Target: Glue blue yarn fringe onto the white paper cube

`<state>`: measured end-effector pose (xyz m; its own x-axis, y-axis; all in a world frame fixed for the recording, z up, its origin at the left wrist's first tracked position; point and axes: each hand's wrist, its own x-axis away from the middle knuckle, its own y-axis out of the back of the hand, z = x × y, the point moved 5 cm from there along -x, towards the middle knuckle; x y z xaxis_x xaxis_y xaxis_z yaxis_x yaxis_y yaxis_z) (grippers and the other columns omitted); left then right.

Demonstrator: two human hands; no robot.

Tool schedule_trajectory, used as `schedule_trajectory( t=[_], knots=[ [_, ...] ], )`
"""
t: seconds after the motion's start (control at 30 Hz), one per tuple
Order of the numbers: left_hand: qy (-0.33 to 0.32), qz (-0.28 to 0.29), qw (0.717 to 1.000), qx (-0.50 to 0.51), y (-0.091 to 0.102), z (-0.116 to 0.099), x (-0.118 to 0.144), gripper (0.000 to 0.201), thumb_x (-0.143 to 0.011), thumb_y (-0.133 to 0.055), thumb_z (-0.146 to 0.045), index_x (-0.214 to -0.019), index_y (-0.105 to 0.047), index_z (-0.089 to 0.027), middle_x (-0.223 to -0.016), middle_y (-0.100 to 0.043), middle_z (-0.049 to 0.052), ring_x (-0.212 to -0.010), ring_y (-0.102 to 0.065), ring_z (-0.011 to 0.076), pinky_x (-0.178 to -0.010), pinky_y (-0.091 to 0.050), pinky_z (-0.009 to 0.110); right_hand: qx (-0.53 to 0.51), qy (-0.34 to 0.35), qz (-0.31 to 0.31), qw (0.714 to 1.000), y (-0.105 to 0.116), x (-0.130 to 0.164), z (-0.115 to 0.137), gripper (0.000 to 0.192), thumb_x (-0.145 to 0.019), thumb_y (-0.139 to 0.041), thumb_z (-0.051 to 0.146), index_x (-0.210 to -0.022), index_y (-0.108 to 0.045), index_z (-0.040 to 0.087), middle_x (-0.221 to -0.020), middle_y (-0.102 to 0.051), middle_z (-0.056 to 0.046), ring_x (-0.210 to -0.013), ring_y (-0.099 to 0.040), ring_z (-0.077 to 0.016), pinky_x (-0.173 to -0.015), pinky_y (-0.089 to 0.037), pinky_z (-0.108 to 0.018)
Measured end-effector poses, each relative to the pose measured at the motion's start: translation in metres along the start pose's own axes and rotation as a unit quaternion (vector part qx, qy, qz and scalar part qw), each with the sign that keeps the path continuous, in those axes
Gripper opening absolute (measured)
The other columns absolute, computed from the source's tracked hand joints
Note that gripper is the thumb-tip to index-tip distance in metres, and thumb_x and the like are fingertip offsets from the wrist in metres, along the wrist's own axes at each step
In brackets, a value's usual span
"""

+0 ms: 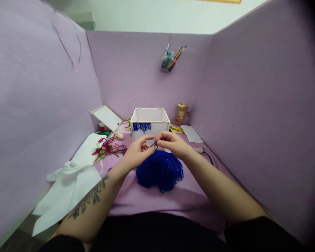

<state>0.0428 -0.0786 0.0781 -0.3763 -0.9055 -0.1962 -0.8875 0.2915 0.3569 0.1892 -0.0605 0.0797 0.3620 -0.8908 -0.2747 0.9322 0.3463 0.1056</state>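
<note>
R hand [170,141]: is pinching blue yarn strand [154,143]. L hand [138,151]: is curving just beside, can't tell if gripping. Blue yarn pile [160,171]: is lying below on worktop [136,203], nr white box [159,126]. Risk: loose loops poss. snagging strand if tugged.

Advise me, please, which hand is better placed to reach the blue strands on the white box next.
Probably the left hand: it looks nearer the blue strands, at the front left of the white box; the right hand sits farther right. A blue thread runs between both hands.
</note>
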Motion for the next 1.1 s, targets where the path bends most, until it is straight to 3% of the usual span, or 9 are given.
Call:
schedule_trajectory(
  t=[0.13, 0.3, 0.43, 0.53, 0.6, 0.73, 0.9, 1.0, 1.1],
  knots=[
    [0.042, -0.011, 0.999, 0.027, 0.037, 0.011, 0.011, 0.048, -0.079, -0.060, -0.040, -0.121, -0.057, -0.016, -0.062, -0.051, -0.004, -0.051, -0.043, 0.0087, -0.047, -0.030, 0.019, -0.144, 0.015, -0.078, 0.986, 0.032, 0.001, -0.003, 0.019, -0.066, -0.069, 0.030, -0.071, -0.054, 0.020, -0.070, -0.066, -0.001, -0.066, -0.058, -0.0129, -0.062, -0.041, -0.024],
    [0.105, -0.023, 0.983, -0.146, 0.102, 0.050, 0.044, 0.051, -0.076, -0.057, -0.054, -0.108, -0.063, -0.014, -0.070, -0.058, 0.002, -0.066, -0.054, 0.0163, -0.057, -0.039, 0.025, -0.307, 0.024, -0.172, 0.936, 0.075, 0.007, -0.020, 0.016, -0.064, -0.068, 0.025, -0.074, -0.057, 0.022, -0.065, -0.067, 0.002, -0.065, -0.062, -0.0135, -0.066, -0.048, -0.026],
    [0.168, -0.007, 0.925, -0.339, 0.133, 0.082, 0.060, 0.058, -0.075, -0.052, -0.057, -0.112, -0.063, -0.013, -0.069, -0.061, 0.004, -0.069, -0.058, 0.0228, -0.061, -0.040, 0.030, -0.367, 0.034, -0.198, 0.908, 0.090, 0.014, -0.020, 0.013, -0.065, -0.066, 0.025, -0.072, -0.056, 0.022, -0.064, -0.066, 0.003, -0.062, -0.060, -0.0131, -0.065, -0.050, -0.028],
    [0.216, -0.018, 0.860, -0.461, 0.140, 0.088, 0.066, 0.047, -0.074, -0.056, -0.048, -0.106, -0.065, -0.016, -0.074, -0.065, 0.007, -0.074, -0.061, 0.0267, -0.063, -0.040, 0.032, -0.341, 0.072, -0.185, 0.919, 0.090, 0.020, 0.001, 0.013, -0.069, -0.064, 0.028, -0.071, -0.053, 0.023, -0.073, -0.068, 0.003, -0.061, -0.058, -0.0119, -0.065, -0.050, -0.028],
    [0.194, -0.041, 0.860, -0.471, 0.129, 0.076, 0.065, 0.038, -0.078, -0.054, -0.045, -0.102, -0.065, -0.018, -0.078, -0.067, 0.007, -0.075, -0.062, 0.0261, -0.065, -0.041, 0.032, -0.270, 0.087, -0.187, 0.940, 0.087, 0.025, 0.021, 0.014, -0.073, -0.062, 0.033, -0.073, -0.051, 0.024, -0.084, -0.071, 0.002, -0.062, -0.059, -0.0121, -0.066, -0.050, -0.029],
    [0.023, -0.042, 0.946, -0.321, 0.068, 0.025, 0.051, 0.034, -0.085, -0.051, -0.047, -0.100, -0.065, -0.019, -0.094, -0.070, 0.007, -0.070, -0.061, 0.0185, -0.067, -0.046, 0.030, -0.036, 0.092, -0.211, 0.972, 0.069, 0.037, 0.066, 0.027, -0.082, -0.054, 0.051, -0.078, -0.049, 0.025, -0.106, -0.071, -0.002, -0.065, -0.060, -0.0137, -0.067, -0.050, -0.033],
    [-0.089, 0.030, 0.987, -0.132, -0.011, -0.022, 0.018, 0.066, -0.080, -0.064, -0.037, -0.141, -0.042, -0.021, -0.132, -0.058, 0.013, -0.066, -0.059, 0.0115, -0.063, -0.049, 0.028, 0.058, 0.130, -0.196, 0.970, 0.033, 0.046, 0.116, 0.038, -0.088, -0.044, 0.063, -0.087, -0.054, 0.026, -0.118, -0.067, 0.000, -0.070, -0.064, -0.0117, -0.063, -0.048, -0.030],
    [-0.113, 0.126, 0.982, -0.089, -0.049, -0.034, 0.001, 0.066, -0.080, -0.065, -0.034, -0.141, -0.042, -0.019, -0.121, -0.065, 0.011, -0.064, -0.059, 0.0113, -0.061, -0.049, 0.027, 0.037, 0.189, -0.180, 0.965, 0.026, 0.054, 0.143, 0.031, -0.087, -0.051, 0.060, -0.089, -0.060, 0.031, -0.120, -0.065, 0.005, -0.065, -0.061, -0.0070, -0.060, -0.045, -0.027],
    [-0.142, 0.177, 0.967, -0.118, -0.069, -0.036, 0.003, 0.032, -0.088, -0.053, -0.027, -0.116, -0.063, -0.017, -0.094, -0.072, 0.005, -0.072, -0.063, 0.0145, -0.069, -0.049, 0.027, 0.047, 0.249, -0.193, 0.948, 0.054, 0.077, 0.162, 0.023, -0.086, -0.055, 0.060, -0.087, -0.065, 0.039, -0.126, -0.060, 0.009, -0.061, -0.055, -0.0037, -0.055, -0.041, -0.028]
  ],
)
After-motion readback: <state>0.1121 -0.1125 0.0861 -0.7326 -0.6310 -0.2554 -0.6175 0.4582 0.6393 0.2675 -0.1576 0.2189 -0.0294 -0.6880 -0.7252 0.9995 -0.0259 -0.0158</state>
